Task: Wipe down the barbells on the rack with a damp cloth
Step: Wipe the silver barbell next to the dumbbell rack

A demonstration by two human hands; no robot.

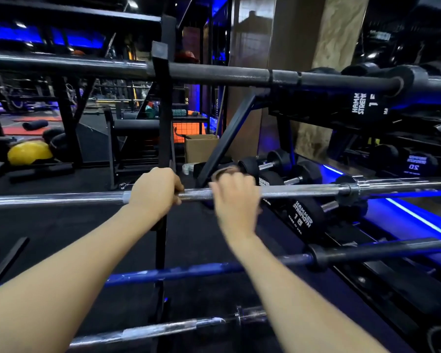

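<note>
A silver barbell (303,191) lies across the rack at mid height. My left hand (154,192) grips its shaft beside the black rack upright (164,123). My right hand (236,200) is blurred and curled over the same shaft, just right of the left hand. A small brownish cloth (225,171) peeks out above its fingers. A thick black barbell (214,75) rests on the level above. Below hang a blue barbell (189,272) and another silver barbell (150,332).
Black Hammer Strength dumbbells (301,215) sit on a rack at the right, lit by a blue light strip (418,217). A cardboard box (200,149), a yellow ball (28,152) and more gym frames stand on the dark floor behind.
</note>
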